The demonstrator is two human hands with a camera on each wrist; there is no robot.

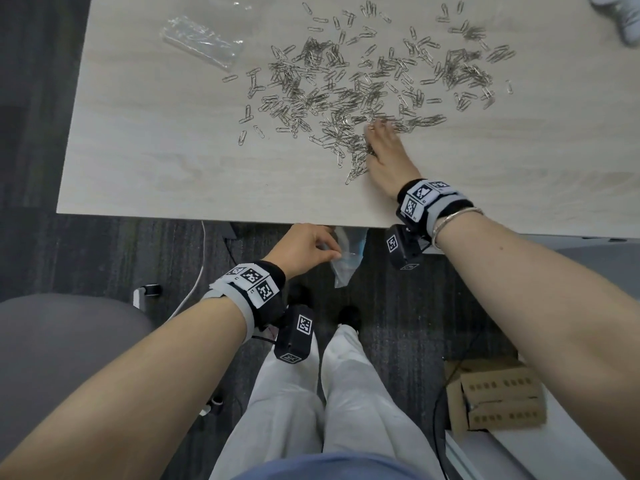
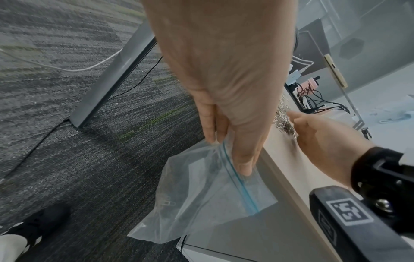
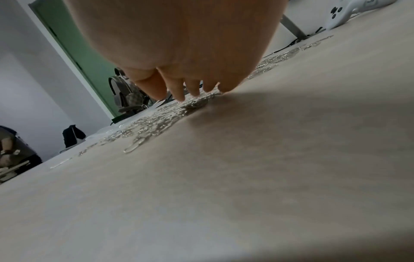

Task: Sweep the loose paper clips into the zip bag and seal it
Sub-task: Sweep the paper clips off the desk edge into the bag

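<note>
Wood table [image 1: 145, 168] w/ scattered paper clips [image 1: 346, 84], clear wrapper [image 1: 201, 41].

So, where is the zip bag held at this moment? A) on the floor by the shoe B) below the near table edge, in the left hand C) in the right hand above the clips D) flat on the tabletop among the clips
B: the left hand pinches the zip bag at its blue-striped top, hanging below the table edge.

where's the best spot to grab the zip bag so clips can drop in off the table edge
Grip the zip bag at its top rim beside the blue zip line, coming from above, as the left hand does now. It hangs limp below the table edge, so a second pinch on the opposite rim would probably hold the mouth wider.
</note>
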